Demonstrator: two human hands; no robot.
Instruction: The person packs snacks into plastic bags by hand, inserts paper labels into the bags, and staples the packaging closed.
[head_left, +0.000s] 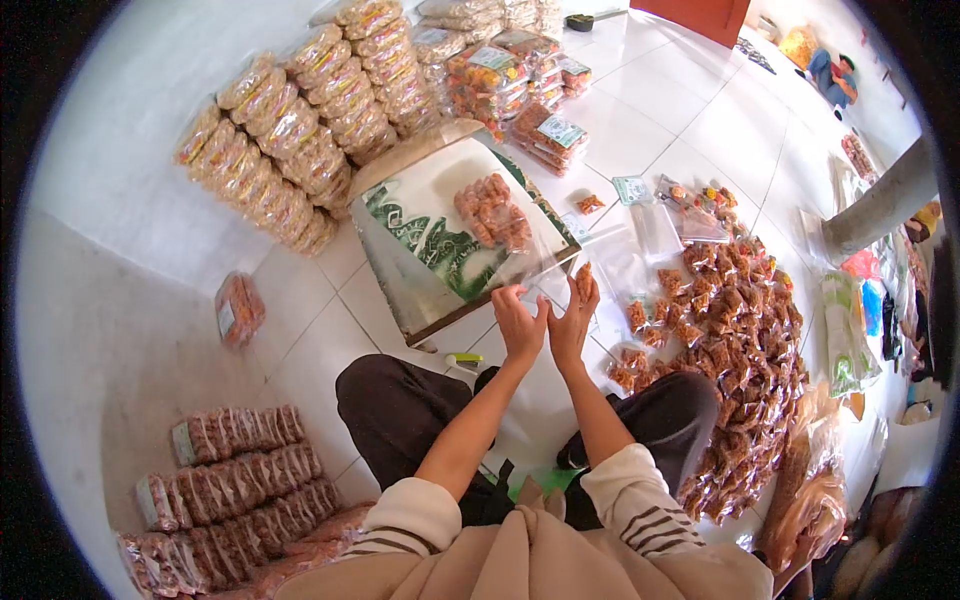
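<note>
A clear plastic bag (492,212) filled with small reddish-brown packets lies on a low table (430,170) with a green and white patterned top. Its open end points toward me at the table's near right corner. My left hand (520,322) is at that end, its fingers closed on the edge of the plastic. Just to the right, my right hand (572,315) holds a small brown snack packet (584,282) between thumb and fingers. The two hands are close together, above the floor.
A large heap of small snack packets (740,350) spreads on the right. Wrapped stacks (300,110) stand at the back left, filled bags (240,480) lie at the lower left. A green and white cutter (464,360) is near my knee. Another person (832,78) sits far right.
</note>
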